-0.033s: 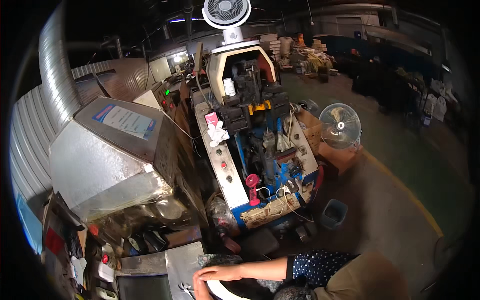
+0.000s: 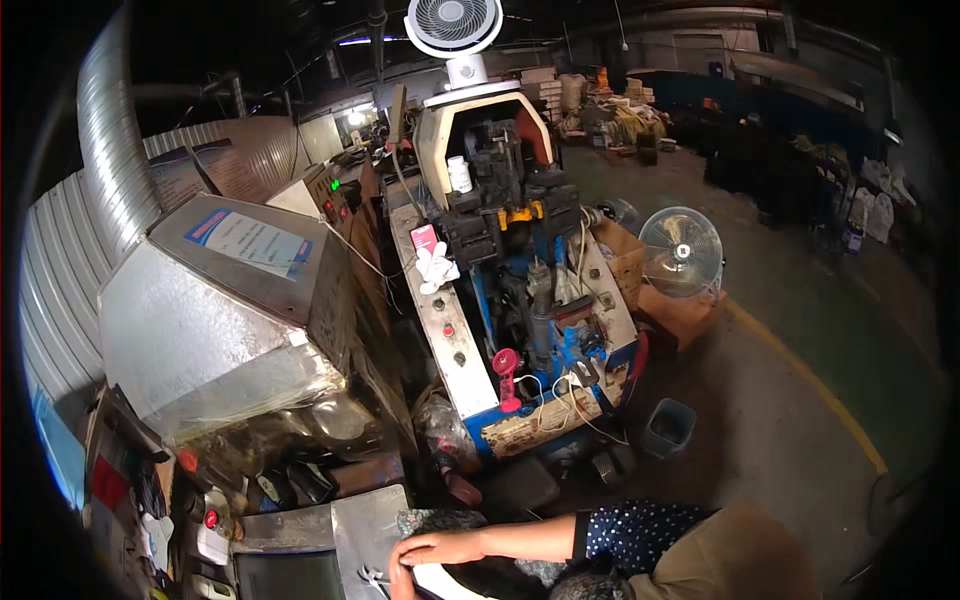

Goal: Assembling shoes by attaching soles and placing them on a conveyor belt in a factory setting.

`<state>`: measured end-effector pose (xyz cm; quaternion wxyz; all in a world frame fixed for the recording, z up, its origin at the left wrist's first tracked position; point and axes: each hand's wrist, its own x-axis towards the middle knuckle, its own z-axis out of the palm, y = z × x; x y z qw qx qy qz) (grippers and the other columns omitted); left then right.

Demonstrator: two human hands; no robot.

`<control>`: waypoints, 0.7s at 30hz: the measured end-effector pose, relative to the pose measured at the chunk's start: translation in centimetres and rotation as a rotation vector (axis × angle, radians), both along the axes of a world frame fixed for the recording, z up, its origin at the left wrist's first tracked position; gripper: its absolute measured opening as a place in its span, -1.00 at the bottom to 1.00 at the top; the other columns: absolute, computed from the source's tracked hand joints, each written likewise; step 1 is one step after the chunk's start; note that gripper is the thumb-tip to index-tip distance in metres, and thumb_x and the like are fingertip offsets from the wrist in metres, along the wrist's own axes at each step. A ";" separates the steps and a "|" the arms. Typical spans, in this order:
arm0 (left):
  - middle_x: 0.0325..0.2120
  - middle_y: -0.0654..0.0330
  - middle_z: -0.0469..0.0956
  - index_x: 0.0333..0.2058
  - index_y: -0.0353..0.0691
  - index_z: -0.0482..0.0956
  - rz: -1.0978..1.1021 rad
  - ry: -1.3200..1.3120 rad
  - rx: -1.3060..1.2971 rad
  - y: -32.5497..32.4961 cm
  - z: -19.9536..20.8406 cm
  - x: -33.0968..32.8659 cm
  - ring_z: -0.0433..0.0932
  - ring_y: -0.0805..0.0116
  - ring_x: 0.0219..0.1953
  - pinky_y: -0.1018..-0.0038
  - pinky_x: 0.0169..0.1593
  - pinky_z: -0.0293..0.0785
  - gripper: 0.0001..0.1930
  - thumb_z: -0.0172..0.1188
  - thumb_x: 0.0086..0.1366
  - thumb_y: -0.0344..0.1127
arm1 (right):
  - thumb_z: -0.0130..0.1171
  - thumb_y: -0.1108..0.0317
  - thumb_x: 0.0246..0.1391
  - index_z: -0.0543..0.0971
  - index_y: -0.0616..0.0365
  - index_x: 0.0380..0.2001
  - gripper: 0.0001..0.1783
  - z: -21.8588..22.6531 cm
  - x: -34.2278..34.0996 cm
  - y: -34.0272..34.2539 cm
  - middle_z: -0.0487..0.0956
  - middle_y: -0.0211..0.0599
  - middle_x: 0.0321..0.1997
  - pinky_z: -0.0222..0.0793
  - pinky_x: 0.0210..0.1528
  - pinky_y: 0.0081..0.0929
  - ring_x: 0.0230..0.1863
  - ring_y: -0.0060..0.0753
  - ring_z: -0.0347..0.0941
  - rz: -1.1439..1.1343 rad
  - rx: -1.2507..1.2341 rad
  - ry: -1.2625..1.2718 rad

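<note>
At the lower edge my right hand (image 2: 440, 548) reaches in from the right, below a dark sleeve with white dots. Its fingers lie stretched out to the left and bend a little at the tips, touching my left hand (image 2: 402, 582). Only a narrow part of the left hand shows, upright under the right fingertips; its fingers are mostly hidden. Under my right wrist is a white curved edge (image 2: 447, 582) of something cut off by the frame. A grey metal plate (image 2: 362, 525) lies beside the hands, with a small shiny metal piece (image 2: 373, 577) on it.
Ahead stands a machine with white side panels (image 2: 450, 345), a pink handheld fan (image 2: 507, 375) and cables. A metal hood (image 2: 215, 310) is at the left. A floor fan (image 2: 682, 252) and a grey bin (image 2: 669, 428) stand to the right. Shoes (image 2: 310, 482) lie near the hood.
The hands have shifted very slightly against each other, and the right fingertips now cover more of the left hand. Everything else looks unchanged.
</note>
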<state>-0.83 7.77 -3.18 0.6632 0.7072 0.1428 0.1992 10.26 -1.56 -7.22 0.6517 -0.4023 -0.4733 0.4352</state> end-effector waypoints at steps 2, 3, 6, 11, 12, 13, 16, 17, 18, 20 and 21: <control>-0.03 0.01 0.51 0.10 -0.35 0.42 -0.006 -0.002 -0.005 -0.2 0.1 0.4 0.45 0.24 0.06 0.37 0.14 0.39 -0.60 0.17 0.31 -0.34 | -0.05 0.26 0.36 0.46 0.22 -0.08 -0.74 0.7 -0.4 0.0 0.53 -0.31 -0.12 0.27 0.15 -0.45 0.02 -0.44 0.40 -0.137 0.053 -0.252; -0.04 0.01 0.51 0.10 -0.35 0.42 -0.011 -0.002 -0.008 -0.2 0.2 0.6 0.45 0.24 0.06 0.37 0.14 0.39 -0.59 0.17 0.31 -0.34 | -0.11 0.24 0.37 0.46 0.24 -0.06 -0.70 1.4 -1.0 -0.2 0.53 -0.22 -0.10 0.28 0.13 -0.43 0.04 -0.41 0.41 -0.241 -0.005 -0.364; -0.04 0.01 0.51 0.10 -0.35 0.41 -0.024 0.001 -0.026 -0.6 0.2 1.1 0.45 0.23 0.06 0.36 0.13 0.40 -0.58 0.18 0.30 -0.34 | -0.16 0.18 0.39 0.45 0.25 -0.02 -0.63 0.6 -1.3 0.9 0.54 -0.17 -0.08 0.29 0.13 -0.41 0.04 -0.36 0.43 -0.415 -0.108 -0.323; -0.04 0.01 0.51 0.11 -0.35 0.40 -0.014 -0.001 -0.047 -0.1 0.0 1.7 0.46 0.23 0.05 0.35 0.12 0.41 -0.56 0.20 0.28 -0.35 | -0.14 0.29 0.39 0.35 0.19 0.22 -0.59 1.0 1.4 -1.3 0.37 -0.35 0.24 -0.09 0.41 -0.49 0.38 -0.49 0.09 0.067 -0.008 0.072; -0.04 0.01 0.51 0.12 -0.34 0.40 -0.016 -0.002 -0.053 -0.3 -0.1 2.0 0.46 0.23 0.05 0.35 0.12 0.41 -0.55 0.20 0.28 -0.35 | -0.17 0.40 0.37 0.33 0.20 0.21 -0.61 0.2 0.3 -0.6 0.38 -0.29 0.22 -0.04 0.39 -0.45 0.35 -0.43 0.15 -0.007 0.057 0.026; -0.04 0.01 0.51 0.12 -0.34 0.40 -0.023 0.009 -0.059 -0.7 -0.1 1.8 0.46 0.23 0.05 0.35 0.12 0.41 -0.55 0.20 0.28 -0.35 | -0.17 0.40 0.35 0.32 0.22 0.20 -0.61 -0.2 -0.3 -0.5 0.37 -0.26 0.22 -0.05 0.40 -0.41 0.34 -0.38 0.16 -0.130 0.056 -0.122; -0.04 0.01 0.51 0.12 -0.34 0.39 -0.048 0.052 -0.073 -2.0 0.1 0.8 0.46 0.23 0.05 0.34 0.11 0.41 -0.54 0.21 0.27 -0.35 | -0.16 0.43 0.31 0.30 0.25 0.20 -0.59 -0.6 -1.2 -0.2 0.35 -0.20 0.22 -0.04 0.40 -0.38 0.33 -0.33 0.18 -0.390 0.066 -0.366; -0.04 0.01 0.51 0.13 -0.34 0.39 -0.058 0.067 -0.077 -2.4 0.1 0.3 0.46 0.23 0.05 0.34 0.11 0.42 -0.53 0.21 0.27 -0.36 | -0.16 0.43 0.31 0.30 0.25 0.20 -0.59 -0.8 -1.1 -1.0 0.35 -0.20 0.22 -0.04 0.40 -0.38 0.33 -0.33 0.18 -0.395 0.064 -0.352; -0.04 0.01 0.51 0.13 -0.34 0.38 -0.049 0.070 -0.076 -2.5 0.5 -0.1 0.46 0.23 0.05 0.34 0.11 0.42 -0.53 0.22 0.26 -0.36 | -0.10 0.43 0.29 0.26 0.23 0.25 -0.53 0.4 -0.2 -1.8 0.29 -0.24 0.29 -0.08 0.42 -0.39 0.38 -0.37 0.09 -0.191 0.001 -0.142; -0.04 0.01 0.51 0.13 -0.34 0.38 -0.061 0.068 -0.075 -2.9 1.1 0.4 0.46 0.22 0.04 0.33 0.11 0.42 -0.52 0.22 0.26 -0.36 | 0.02 0.47 0.24 0.19 0.19 0.33 -0.40 0.3 0.7 -2.3 0.20 -0.28 0.38 -0.16 0.44 -0.40 0.44 -0.41 -0.03 -0.069 0.025 -0.122; -0.04 0.01 0.51 0.13 -0.34 0.38 -0.065 0.071 -0.080 -3.5 1.2 0.4 0.46 0.22 0.04 0.33 0.10 0.42 -0.51 0.23 0.25 -0.36 | 0.02 0.49 0.23 0.19 0.19 0.33 -0.40 -0.2 0.0 -2.4 0.20 -0.28 0.38 -0.17 0.45 -0.40 0.44 -0.41 -0.03 -0.114 0.017 -0.116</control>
